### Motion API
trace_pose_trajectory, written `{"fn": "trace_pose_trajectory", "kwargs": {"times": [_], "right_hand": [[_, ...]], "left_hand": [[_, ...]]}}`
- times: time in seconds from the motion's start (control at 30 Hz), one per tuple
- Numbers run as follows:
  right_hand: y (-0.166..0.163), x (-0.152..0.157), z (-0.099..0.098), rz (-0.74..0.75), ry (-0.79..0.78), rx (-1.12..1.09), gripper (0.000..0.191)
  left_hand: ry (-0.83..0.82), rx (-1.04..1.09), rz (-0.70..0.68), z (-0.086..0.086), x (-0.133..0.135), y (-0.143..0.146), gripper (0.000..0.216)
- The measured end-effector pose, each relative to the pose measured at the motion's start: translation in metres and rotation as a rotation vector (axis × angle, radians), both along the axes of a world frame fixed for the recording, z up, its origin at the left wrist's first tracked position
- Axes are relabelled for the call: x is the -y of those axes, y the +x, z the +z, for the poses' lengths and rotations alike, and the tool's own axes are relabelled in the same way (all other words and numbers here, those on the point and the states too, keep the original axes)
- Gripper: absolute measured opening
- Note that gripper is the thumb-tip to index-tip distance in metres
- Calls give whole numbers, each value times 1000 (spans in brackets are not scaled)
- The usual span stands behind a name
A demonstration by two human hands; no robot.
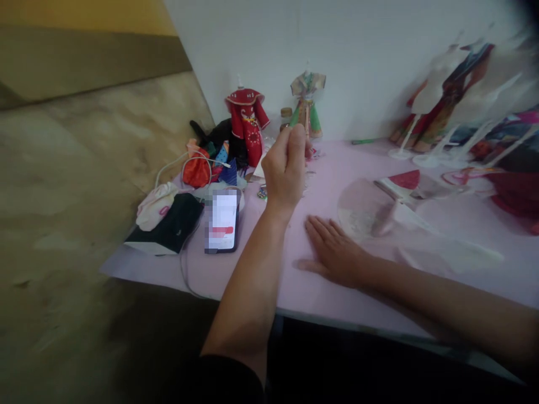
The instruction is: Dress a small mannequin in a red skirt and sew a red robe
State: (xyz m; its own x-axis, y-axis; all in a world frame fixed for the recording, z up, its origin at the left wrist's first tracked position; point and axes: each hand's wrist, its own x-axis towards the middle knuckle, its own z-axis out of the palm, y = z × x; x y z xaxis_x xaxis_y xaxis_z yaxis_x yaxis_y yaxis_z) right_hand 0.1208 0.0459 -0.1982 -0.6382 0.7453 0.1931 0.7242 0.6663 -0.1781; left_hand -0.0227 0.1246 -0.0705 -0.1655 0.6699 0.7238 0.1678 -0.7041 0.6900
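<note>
Laying the right hand (337, 252) flat, thumb apart, on the lilac table (311, 298) beside a white wall (366, 67); lifting the left hand (286, 163), tightly curled, whether around anything impossible to tell.

Can't see inside the left fist (284, 165), phone screen (226, 213) partly pixelated, dress forms (435, 84) super blurry, maroon cloth (517, 196) cut off right.

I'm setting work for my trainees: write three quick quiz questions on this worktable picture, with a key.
1. True or false: the right hand lies flat on the table while the left hand is curled closed.
2. What lies beside the lit phone? A) green pen B) dark box C) jar
3. Fill in: the long-sleeved doll outfit is mainly ____.

Key: 1 true; 2 B; 3 red.
</note>
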Motion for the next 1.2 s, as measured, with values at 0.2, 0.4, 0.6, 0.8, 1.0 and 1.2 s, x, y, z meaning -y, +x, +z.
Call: {"fn": "trace_pose_trajectory", "kwargs": {"times": [0.2, 0.4, 0.6, 0.8, 1.0, 1.2], "right_hand": [[-32, -12, -3, -29, -73, -2, 111], [-11, -18, 5, -39, -80, -75, 102], [27, 7, 1, -55, -15, 12, 98], [-25, 12, 4, -1, -53, -27, 107], [-50, -1, 20, -32, -118, -60, 110], [1, 19, 28, 12, -129, -26, 105]], "left_hand": [[6, 26, 9, 1, -2, -5, 39], [-32, 26, 55, -2, -7, -8, 43], [-23, -10, 71, -1, -3, -5, 42], [-35, -75, 98, -4, -2, -3, 42], [-50, -46, 94, -8, -10, -5, 42], [-27, -50, 94, -10, -11, -7, 45]]}}
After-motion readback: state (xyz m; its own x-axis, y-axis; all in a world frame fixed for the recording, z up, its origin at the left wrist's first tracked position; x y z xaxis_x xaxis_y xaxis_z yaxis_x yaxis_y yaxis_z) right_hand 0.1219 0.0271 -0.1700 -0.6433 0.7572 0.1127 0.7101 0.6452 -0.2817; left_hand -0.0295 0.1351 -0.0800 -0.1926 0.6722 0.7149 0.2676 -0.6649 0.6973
